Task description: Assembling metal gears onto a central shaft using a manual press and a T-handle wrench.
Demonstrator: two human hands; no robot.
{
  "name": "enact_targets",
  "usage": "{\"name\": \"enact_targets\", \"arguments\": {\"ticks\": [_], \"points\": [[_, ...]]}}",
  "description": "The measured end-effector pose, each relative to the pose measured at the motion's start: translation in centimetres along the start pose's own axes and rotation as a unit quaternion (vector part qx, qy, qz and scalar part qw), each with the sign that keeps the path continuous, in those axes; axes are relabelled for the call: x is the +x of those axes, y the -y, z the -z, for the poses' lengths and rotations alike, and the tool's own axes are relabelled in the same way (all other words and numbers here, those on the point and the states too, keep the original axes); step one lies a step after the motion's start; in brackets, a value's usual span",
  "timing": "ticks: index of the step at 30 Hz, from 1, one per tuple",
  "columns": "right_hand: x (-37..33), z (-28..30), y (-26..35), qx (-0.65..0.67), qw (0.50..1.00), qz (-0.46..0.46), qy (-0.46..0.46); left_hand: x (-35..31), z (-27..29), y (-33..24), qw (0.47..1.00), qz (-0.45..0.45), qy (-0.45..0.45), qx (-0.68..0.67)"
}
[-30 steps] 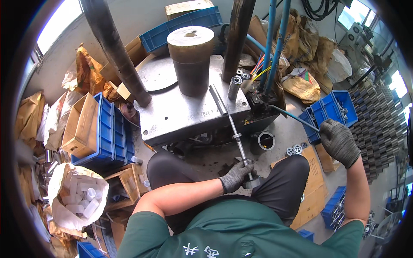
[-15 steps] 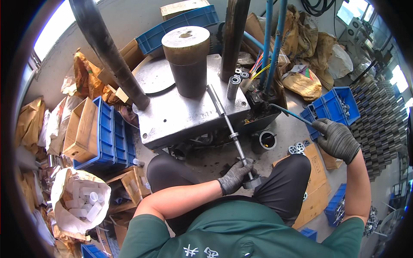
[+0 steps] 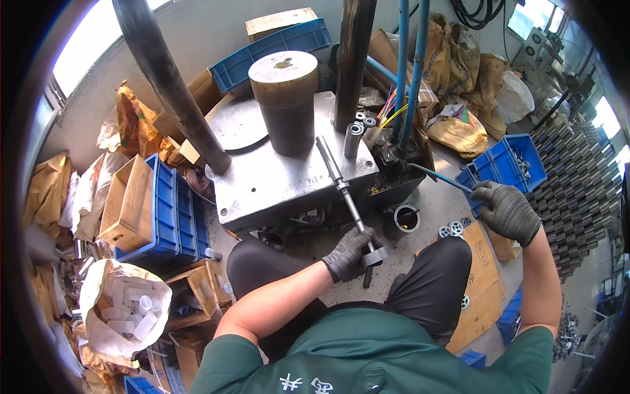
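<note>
My left hand (image 3: pixel 351 253), in a dark grey glove, is closed around the lower part of a long metal shaft (image 3: pixel 354 213). The shaft slants away from me, its upper end over the front of a steel machine table (image 3: pixel 289 184). A small collar (image 3: pixel 342 186) sits partway up it. Next to my fingers is a thick round metal disc (image 3: pixel 375 256), with a dark rod end (image 3: pixel 367 277) sticking out below. To the right, my gloved right hand (image 3: pixel 506 211) grips the end of a thin blue lever (image 3: pixel 441 177), which runs to the machine's right side.
A thick steel cylinder (image 3: pixel 284 118) stands on the table between two dark columns. Short metal tubes (image 3: pixel 353 141) stand at its right edge. Blue crates (image 3: pixel 184 210) are on the left, with a sack of plastic tubes (image 3: pixel 125 315) nearer. Stacked metal pieces (image 3: pixel 571 197) fill the right.
My left hand has moved away from me and slightly left, bringing the collar and disc nearer the machine. The dark rod end now shows below the disc. My right hand stays on the lever.
</note>
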State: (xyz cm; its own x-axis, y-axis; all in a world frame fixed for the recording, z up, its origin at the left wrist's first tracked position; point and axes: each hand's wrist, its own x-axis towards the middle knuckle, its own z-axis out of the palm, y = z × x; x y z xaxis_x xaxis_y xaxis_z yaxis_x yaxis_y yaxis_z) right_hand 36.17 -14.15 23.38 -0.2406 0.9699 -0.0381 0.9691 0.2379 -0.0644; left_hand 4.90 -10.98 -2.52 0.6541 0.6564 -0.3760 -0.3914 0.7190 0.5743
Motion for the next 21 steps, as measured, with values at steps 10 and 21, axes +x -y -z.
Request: {"name": "enact_targets", "arguments": {"ticks": [10,21], "points": [[-0.4,-0.8,0.0,-0.042,0.998,0.02,-0.042,-0.1,4.0,0.1,0.943,-0.169,-0.043,0.283],[-0.7,0.5,0.4,-0.019,1.0,0.005,0.003,-5.1,-4.3,-24.3,0.798,-0.486,-0.04,0.355]]}}
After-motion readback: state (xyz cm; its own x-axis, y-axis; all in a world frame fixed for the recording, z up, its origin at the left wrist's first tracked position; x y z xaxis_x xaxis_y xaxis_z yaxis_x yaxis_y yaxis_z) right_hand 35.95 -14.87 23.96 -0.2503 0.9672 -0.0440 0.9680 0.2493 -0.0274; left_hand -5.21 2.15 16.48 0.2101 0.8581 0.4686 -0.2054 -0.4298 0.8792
